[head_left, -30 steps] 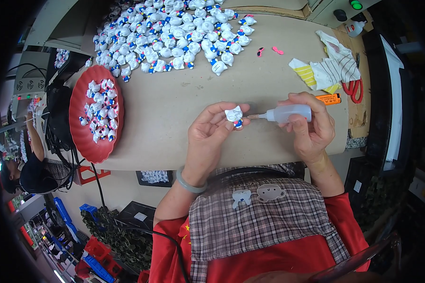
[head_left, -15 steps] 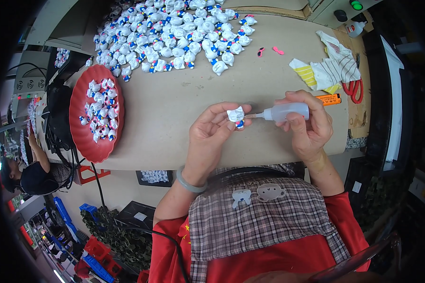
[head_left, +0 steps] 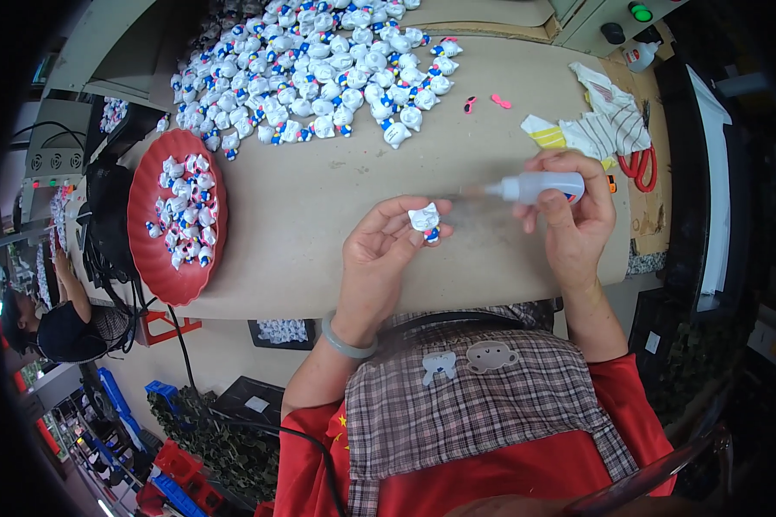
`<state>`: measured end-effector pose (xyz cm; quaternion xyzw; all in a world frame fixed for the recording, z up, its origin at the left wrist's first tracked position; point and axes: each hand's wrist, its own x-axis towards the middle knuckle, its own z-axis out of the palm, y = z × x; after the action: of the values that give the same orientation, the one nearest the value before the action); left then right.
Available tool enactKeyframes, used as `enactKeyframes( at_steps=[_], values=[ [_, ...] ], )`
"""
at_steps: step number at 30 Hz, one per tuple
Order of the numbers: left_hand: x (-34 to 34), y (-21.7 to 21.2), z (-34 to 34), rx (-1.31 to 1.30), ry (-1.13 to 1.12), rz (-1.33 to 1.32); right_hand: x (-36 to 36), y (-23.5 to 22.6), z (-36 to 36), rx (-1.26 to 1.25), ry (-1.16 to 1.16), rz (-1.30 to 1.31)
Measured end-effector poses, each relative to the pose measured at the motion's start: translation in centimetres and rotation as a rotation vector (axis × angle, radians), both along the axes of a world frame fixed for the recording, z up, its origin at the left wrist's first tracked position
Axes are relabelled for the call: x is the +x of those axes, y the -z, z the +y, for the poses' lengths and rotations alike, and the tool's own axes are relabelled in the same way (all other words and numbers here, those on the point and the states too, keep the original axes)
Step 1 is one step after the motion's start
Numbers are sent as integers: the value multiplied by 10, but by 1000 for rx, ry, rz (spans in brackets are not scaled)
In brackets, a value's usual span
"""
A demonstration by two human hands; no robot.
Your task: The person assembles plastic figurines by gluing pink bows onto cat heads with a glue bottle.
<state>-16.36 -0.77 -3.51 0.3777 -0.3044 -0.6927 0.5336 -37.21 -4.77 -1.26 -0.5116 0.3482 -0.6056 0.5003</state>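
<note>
Between the thumb and fingers of my left hand [head_left: 380,238] is a small white cat-shaped figurine [head_left: 424,219] with a blue and red body. My right hand [head_left: 572,220] grips a translucent squeeze bottle [head_left: 550,187], its thin nozzle pointing left toward the figurine but apart from it. The nozzle tip is smeared by motion. Beyond my hands, two small pink pieces lie on the table: a bow [head_left: 501,102] and a pair of pink and black glasses [head_left: 469,105].
A large heap of similar figurines [head_left: 319,82] covers the far left of the table [head_left: 302,224]. At left, a red scalloped bowl [head_left: 178,280] holds several more. A striped cloth [head_left: 608,129] and red-handled scissors [head_left: 640,171] lie at right. Another person [head_left: 65,319] works at far left.
The squeeze bottle in my right hand has drawn back to the right and slightly up, its nozzle leaving the figurine. My left hand has shifted slightly left, still holding the figurine.
</note>
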Motion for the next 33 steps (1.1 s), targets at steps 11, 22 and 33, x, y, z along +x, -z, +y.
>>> enactKeyframes(
  at_steps=[11, 22, 33],
  values=[
    [2, 0, 2, -6, 22, 16, -11, -8, -53, 336, -31, 371],
    [3, 0, 3, -6, 51, 31, 19, 8, -97, -258, 66, 1161],
    [4, -1, 4, -35, 60, 36, 17, 9, -97, -344, -73, 1132]
  ],
)
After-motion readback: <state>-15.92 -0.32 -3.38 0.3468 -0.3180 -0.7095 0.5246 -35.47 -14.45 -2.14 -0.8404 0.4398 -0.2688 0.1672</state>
